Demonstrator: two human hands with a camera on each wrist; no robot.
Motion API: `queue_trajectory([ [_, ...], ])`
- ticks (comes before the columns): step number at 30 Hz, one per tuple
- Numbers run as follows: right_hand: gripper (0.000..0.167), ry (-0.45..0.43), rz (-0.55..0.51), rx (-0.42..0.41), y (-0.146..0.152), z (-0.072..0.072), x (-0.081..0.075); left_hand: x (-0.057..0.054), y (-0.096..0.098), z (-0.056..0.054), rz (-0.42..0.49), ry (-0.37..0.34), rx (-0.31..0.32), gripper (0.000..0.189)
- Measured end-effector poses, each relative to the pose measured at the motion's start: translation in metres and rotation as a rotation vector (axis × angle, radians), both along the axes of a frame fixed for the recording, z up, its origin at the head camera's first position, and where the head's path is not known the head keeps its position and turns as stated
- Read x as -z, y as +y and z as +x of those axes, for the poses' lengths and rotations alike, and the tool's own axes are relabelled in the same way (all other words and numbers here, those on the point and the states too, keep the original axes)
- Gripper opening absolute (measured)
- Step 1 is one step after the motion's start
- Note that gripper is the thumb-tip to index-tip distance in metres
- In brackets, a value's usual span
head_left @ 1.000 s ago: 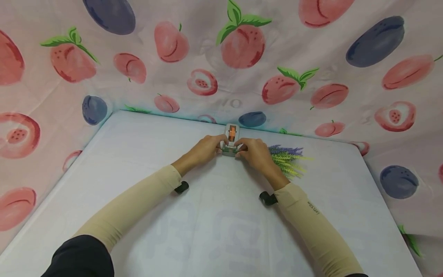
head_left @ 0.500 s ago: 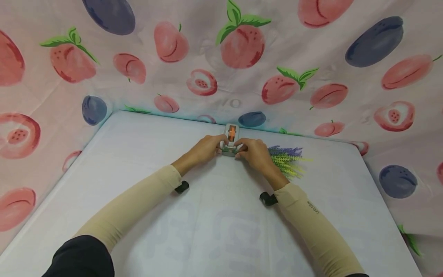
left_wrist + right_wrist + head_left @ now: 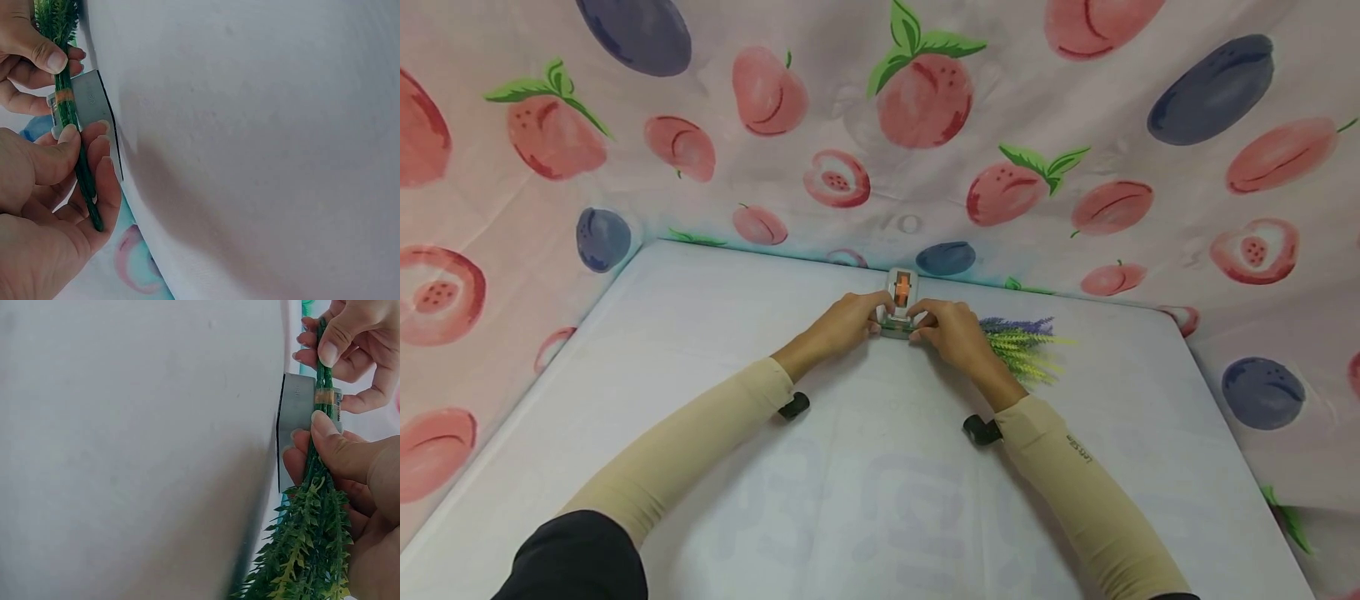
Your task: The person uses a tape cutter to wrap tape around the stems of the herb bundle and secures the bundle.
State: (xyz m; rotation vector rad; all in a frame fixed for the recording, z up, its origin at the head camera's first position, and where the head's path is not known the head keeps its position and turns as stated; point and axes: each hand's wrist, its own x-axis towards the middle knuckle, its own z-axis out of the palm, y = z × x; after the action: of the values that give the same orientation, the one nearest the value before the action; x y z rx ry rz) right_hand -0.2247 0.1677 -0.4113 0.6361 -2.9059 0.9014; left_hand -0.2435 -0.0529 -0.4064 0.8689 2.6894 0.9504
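Note:
Both hands hold a bunch of artificial flowers (image 3: 1018,346) by its green stems, in front of a grey tape dispenser (image 3: 95,103). My left hand (image 3: 848,321) pinches the lower stems (image 3: 85,181) between thumb and fingers. Nearer the blooms, my right hand (image 3: 953,329) pinches the stems, thumb on top. Between the two thumbs a band of orange-brown tape (image 3: 324,396) lies across the stems, right at the dispenser's front. An orange tape roll (image 3: 902,290) sits in the dispenser. Purple and yellow-green flower heads spread out to the right, partly hidden behind the right hand.
The white-covered table (image 3: 880,467) stretches below the arms. Along its far edge rises a pink fruit-print cloth (image 3: 850,100), which also covers both sides. The dispenser stands close to that far edge. Black wrist cameras (image 3: 981,431) hang beneath the forearms.

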Motion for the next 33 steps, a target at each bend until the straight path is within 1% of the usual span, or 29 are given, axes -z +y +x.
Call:
queue_trajectory([
  [6,0.035,-0.039,0.0,-0.004,0.001,-0.001,0.005,0.004,0.0,0.0,-0.006,-0.018,0.006,0.036],
  [8,0.035,-0.039,-0.003,-0.008,0.001,-0.001,0.006,0.006,-0.001,-0.001,-0.006,-0.023,0.004,0.036],
  [11,0.035,-0.039,-0.001,-0.01,0.0,-0.001,0.005,0.007,-0.002,-0.001,0.007,-0.031,-0.004,0.036],
  [14,0.036,-0.048,0.024,0.0,0.0,0.001,0.002,0.008,-0.004,-0.002,0.023,-0.041,-0.014,0.034],
  [17,0.035,-0.062,0.086,0.017,0.0,0.003,-0.002,0.008,-0.006,-0.001,0.037,-0.054,-0.022,0.033],
  [20,0.036,-0.076,0.183,0.023,0.001,0.004,-0.006,0.007,-0.011,0.001,0.035,-0.06,-0.02,0.033],
  [22,0.04,-0.075,0.253,0.022,0.002,0.004,-0.009,0.006,-0.014,0.002,0.031,-0.061,-0.02,0.032],
  [24,0.045,-0.074,0.299,0.012,0.004,0.004,-0.012,0.006,-0.019,0.003,0.026,-0.06,-0.024,0.031],
  [27,0.048,-0.068,0.337,-0.014,0.008,0.005,-0.016,0.005,-0.027,0.004,0.026,-0.061,-0.032,0.026],
  [33,0.051,-0.087,0.33,-0.109,0.011,0.005,-0.018,0.005,-0.039,0.005,-0.022,-0.029,-0.004,0.011],
])
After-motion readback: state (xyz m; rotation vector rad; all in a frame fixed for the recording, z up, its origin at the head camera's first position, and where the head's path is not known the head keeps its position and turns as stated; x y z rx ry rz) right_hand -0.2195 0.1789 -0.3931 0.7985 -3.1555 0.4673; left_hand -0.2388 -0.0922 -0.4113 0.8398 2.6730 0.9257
